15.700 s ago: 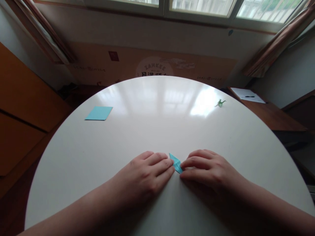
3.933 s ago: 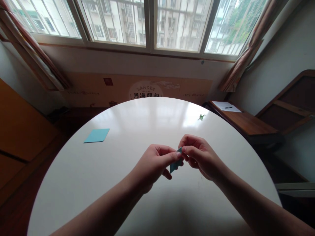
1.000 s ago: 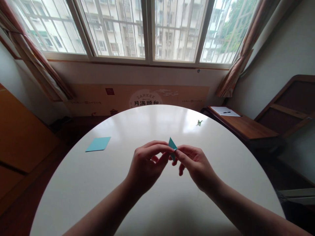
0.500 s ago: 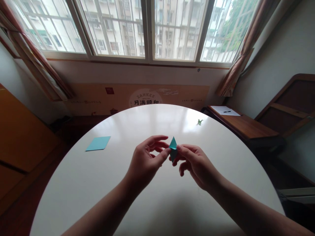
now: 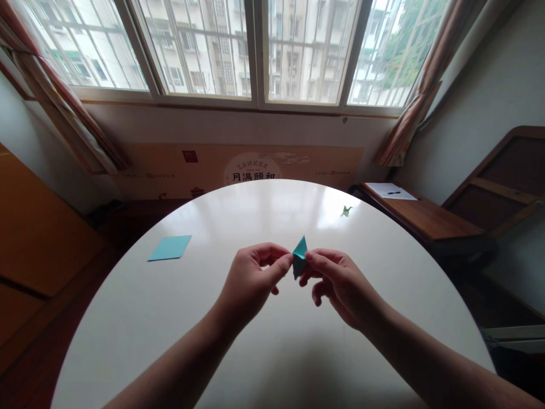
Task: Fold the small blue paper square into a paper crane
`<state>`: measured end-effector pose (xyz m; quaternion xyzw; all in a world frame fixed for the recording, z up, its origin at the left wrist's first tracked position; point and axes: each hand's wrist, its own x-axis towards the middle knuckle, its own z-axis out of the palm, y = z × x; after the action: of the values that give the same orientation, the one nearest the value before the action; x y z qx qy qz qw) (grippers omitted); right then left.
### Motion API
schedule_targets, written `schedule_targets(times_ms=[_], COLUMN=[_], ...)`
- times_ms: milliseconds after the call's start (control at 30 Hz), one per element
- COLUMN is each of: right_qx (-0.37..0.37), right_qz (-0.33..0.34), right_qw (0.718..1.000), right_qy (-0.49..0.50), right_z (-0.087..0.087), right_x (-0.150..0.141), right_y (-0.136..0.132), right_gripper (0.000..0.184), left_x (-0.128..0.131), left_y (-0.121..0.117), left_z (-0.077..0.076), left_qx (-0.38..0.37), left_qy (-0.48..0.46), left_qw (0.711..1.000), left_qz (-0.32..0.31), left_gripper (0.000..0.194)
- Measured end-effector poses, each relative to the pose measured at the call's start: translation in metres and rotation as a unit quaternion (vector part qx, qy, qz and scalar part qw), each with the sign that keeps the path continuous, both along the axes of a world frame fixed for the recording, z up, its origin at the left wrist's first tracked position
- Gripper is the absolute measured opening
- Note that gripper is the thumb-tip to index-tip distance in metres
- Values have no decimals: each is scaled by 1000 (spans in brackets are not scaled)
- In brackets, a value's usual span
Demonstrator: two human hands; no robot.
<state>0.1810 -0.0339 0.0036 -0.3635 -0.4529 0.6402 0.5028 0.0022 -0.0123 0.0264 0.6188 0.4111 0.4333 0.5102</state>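
A small folded piece of teal paper (image 5: pixel 300 250) is held in the air above the round white table (image 5: pixel 140 318), its pointed tip up. My left hand (image 5: pixel 251 281) pinches its left side between thumb and forefinger, the other fingers curled. My right hand (image 5: pixel 336 284) pinches the right side with thumb and forefinger. The lower part of the paper is hidden between my fingertips.
A flat sheet of light blue paper (image 5: pixel 170 247) lies on the table at the left. A tiny green folded figure (image 5: pixel 346 211) stands at the far right of the table. A wooden side desk (image 5: pixel 430 218) with a white sheet and pen is to the right. Windows and curtains are behind.
My left fingers, spread half a second ago, have curled back into a pinch on the paper. The folded paper has turned slightly in my fingertips. The table items have not moved.
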Motion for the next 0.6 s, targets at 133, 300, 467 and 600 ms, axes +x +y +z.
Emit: schedule_targets(times_ms=[133, 300, 467, 600], right_qx=[29, 64, 79, 88], right_qz=[-10, -18, -32, -52], right_qw=[999, 993, 989, 984], right_qy=[-41, -95, -124, -143], right_z=[0, 2, 3, 2], right_x=[2, 3, 3, 2], right_y=[1, 1, 1, 1], right_gripper=[30, 29, 26, 25], left_x=[1, 0, 0, 0], left_y=[0, 1, 2, 2], left_z=[1, 2, 4, 5], left_qx=[-15, -53, -87, -86], left_qy=[2, -9, -14, -11], left_qw=[1000, 998, 996, 996], left_qz=[11, 12, 6, 0], left_gripper=[16, 16, 18, 20])
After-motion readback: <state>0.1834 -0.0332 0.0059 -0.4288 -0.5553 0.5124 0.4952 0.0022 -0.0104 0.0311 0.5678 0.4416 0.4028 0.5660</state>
